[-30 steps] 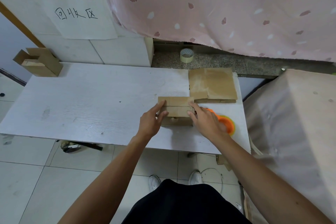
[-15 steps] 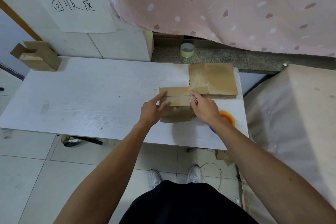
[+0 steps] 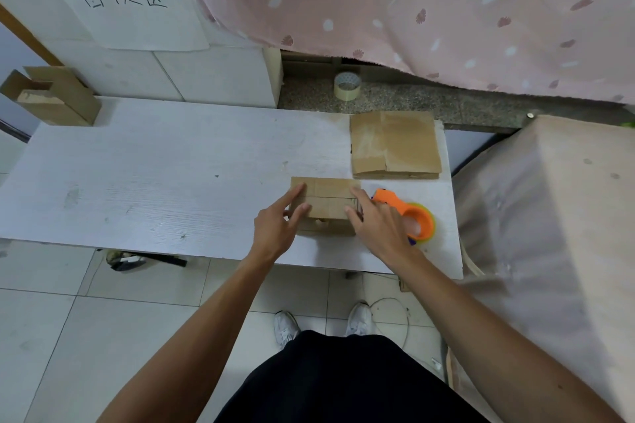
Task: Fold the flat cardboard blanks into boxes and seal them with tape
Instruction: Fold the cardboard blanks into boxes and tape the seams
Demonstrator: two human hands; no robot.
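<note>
Pressing one box (image 3: 328, 196) — left hand (image 3: 275, 227), right hand (image 3: 378, 224).

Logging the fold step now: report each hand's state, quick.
Left hand: open, straight fingers pressing on top of the cardboard box.
Right hand: open, fingers laid on the box's right end, gripping nothing.
</note>
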